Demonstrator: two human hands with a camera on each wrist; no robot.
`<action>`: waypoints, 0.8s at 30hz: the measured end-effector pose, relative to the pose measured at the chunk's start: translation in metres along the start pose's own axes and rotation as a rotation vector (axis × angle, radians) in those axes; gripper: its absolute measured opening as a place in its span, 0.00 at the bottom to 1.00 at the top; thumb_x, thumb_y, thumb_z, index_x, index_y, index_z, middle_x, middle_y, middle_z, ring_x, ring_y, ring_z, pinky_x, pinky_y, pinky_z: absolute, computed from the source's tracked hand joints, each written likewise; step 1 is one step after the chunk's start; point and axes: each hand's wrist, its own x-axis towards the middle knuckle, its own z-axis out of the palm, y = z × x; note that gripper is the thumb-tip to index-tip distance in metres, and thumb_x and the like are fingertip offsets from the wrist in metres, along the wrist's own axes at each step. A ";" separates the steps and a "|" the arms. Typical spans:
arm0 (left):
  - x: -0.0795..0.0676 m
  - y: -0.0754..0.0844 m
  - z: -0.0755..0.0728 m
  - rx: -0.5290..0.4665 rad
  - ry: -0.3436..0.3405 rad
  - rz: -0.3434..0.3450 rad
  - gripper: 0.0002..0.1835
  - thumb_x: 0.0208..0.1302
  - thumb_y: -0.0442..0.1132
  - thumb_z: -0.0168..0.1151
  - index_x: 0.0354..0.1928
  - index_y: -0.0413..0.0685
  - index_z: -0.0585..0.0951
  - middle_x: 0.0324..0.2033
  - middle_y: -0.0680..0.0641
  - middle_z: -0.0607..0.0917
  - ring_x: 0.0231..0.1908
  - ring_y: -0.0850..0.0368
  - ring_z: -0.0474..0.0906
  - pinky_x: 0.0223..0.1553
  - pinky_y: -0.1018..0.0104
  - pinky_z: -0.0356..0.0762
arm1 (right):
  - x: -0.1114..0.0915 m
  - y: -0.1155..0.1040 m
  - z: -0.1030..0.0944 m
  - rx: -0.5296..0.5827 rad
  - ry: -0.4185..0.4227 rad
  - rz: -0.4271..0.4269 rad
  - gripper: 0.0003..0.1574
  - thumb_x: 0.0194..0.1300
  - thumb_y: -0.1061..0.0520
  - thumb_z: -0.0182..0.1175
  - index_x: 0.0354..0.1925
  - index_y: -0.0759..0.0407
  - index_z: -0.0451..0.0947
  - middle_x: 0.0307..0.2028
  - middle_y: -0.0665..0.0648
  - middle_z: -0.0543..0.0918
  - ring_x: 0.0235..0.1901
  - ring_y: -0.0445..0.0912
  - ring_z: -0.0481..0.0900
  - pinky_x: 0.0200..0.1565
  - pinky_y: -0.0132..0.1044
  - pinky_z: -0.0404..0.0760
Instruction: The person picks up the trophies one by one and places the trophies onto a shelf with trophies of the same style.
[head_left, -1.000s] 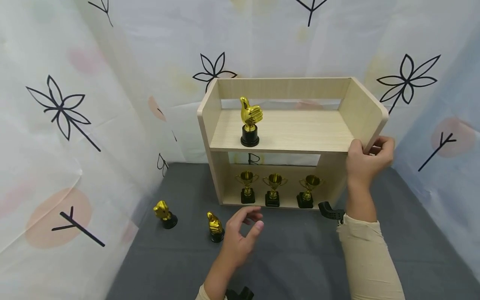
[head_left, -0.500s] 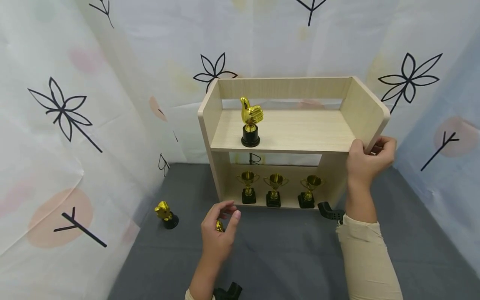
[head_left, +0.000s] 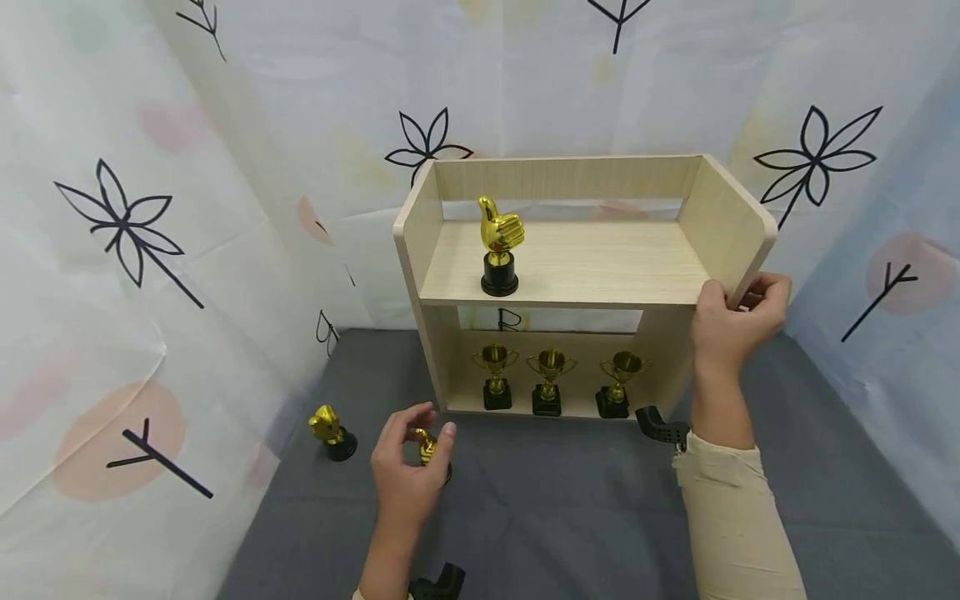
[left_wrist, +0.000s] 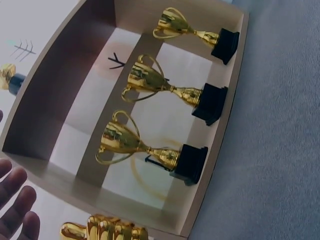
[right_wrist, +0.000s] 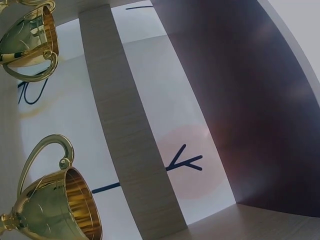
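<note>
My right hand (head_left: 735, 329) grips the front edge of the right side panel of a two-tier wooden shelf (head_left: 600, 262), at the height of its middle board. On the grey cloth in front of the shelf's left end, my left hand (head_left: 405, 479) is spread around a gold thumbs-up trophy (head_left: 427, 448), which it partly hides in the head view. The left wrist view shows the fingers (left_wrist: 21, 207) apart from this gold trophy (left_wrist: 107, 229). Another gold-topped trophy (head_left: 330, 429) with a round black base stands farther left on the cloth.
A gold thumbs-up trophy (head_left: 500, 250) stands on the upper tier's left part. Three gold cup trophies stand in a row below: a left cup (head_left: 495, 375), a middle cup (head_left: 549, 379) and a right cup (head_left: 618, 383). Patterned white fabric (head_left: 262, 167) hangs behind and beside.
My left hand has moved left, from in front of the shelf to around the nearer thumbs-up trophy. My right hand stays on the side panel.
</note>
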 end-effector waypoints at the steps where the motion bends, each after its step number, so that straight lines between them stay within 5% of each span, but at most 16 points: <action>1: 0.000 -0.001 -0.001 0.000 0.001 -0.004 0.19 0.62 0.32 0.77 0.55 0.47 0.87 0.43 0.43 0.88 0.46 0.51 0.84 0.45 0.62 0.79 | 0.000 0.000 0.000 0.002 0.000 0.000 0.19 0.54 0.69 0.53 0.30 0.43 0.64 0.29 0.43 0.68 0.28 0.35 0.64 0.32 0.31 0.59; 11: 0.000 -0.014 -0.012 -0.019 0.004 -0.077 0.19 0.62 0.31 0.78 0.55 0.48 0.87 0.46 0.45 0.88 0.48 0.49 0.83 0.48 0.65 0.78 | 0.000 0.004 -0.002 0.020 -0.014 -0.013 0.18 0.56 0.68 0.53 0.31 0.44 0.65 0.30 0.43 0.69 0.27 0.36 0.65 0.31 0.31 0.60; 24: -0.003 -0.030 -0.021 0.095 -0.128 -0.199 0.27 0.54 0.36 0.84 0.57 0.52 0.86 0.51 0.53 0.86 0.51 0.54 0.82 0.48 0.54 0.79 | 0.001 0.009 -0.006 0.046 -0.038 -0.010 0.16 0.57 0.68 0.55 0.32 0.45 0.68 0.31 0.44 0.70 0.29 0.39 0.67 0.30 0.31 0.62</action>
